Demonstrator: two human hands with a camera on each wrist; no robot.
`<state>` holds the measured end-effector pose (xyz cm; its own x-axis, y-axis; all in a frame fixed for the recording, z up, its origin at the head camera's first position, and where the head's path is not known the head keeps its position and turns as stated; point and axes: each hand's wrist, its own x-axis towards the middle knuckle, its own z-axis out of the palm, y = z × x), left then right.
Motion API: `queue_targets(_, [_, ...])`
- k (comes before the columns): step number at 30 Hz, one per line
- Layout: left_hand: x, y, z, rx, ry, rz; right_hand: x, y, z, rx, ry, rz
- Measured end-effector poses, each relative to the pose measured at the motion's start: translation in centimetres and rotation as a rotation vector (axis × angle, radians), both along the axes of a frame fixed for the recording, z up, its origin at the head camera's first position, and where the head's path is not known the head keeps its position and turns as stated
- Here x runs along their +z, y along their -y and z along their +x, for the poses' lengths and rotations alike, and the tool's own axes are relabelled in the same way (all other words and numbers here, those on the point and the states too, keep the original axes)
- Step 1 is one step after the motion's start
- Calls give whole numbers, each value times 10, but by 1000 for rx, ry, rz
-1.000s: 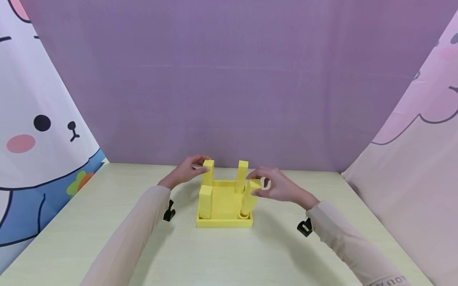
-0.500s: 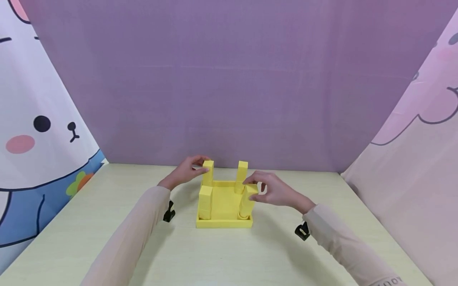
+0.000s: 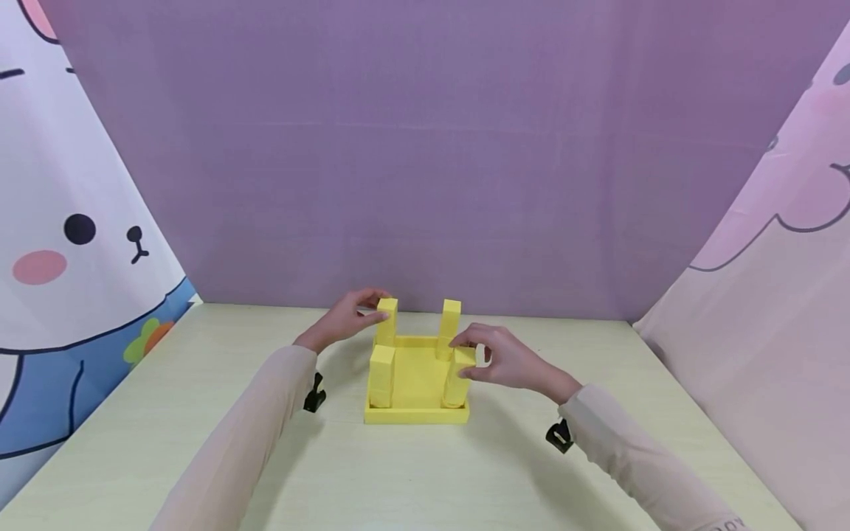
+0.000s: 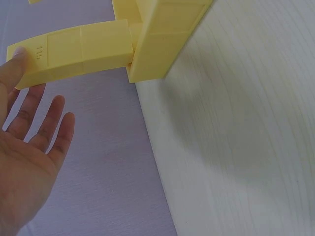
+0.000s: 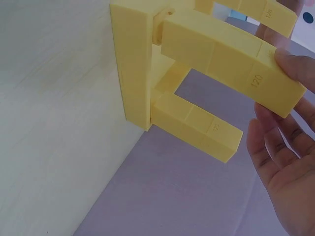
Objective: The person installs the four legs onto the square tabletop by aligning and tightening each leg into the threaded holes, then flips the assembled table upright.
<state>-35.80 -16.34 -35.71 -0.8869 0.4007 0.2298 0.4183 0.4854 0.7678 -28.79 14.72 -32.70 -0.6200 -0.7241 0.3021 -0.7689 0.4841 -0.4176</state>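
Observation:
A yellow square tray-like base (image 3: 416, 416) with a raised rim lies on the table, with a rectangular post standing in each corner. My left hand (image 3: 343, 321) pinches the top of the back left post (image 4: 81, 51), marked 115, between thumb and fingers. At the front right corner, my right hand (image 3: 508, 356) grips the upper end of another post (image 5: 231, 59), marked 120. That post's lower end sits right at a round socket (image 5: 161, 24) on the base. The front left post (image 3: 381, 376) and back right post (image 3: 449, 323) stand with no hand on them.
The pale wood-grain table (image 3: 372, 479) reaches back to a purple cloth backdrop (image 3: 425, 162). Printed cartoon curtains (image 3: 99, 295) line both sides. A black clip-like piece (image 3: 560, 435) hangs at the right wrist, and a similar one at the left.
My right hand has moved down and slightly left, bringing its post from a tilt above the round socket to nearly upright in the corner. The left hand has stayed in place.

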Motion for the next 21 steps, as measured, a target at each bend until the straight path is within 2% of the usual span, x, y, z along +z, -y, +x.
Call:
queue_targets(11, [1, -1, 3, -9, -22, -2, -1, 1, 1, -29, 9, 4])
queue_targets(21, [0, -2, 1, 0, -20, -6, 18, -4, 5, 20, 51, 83])
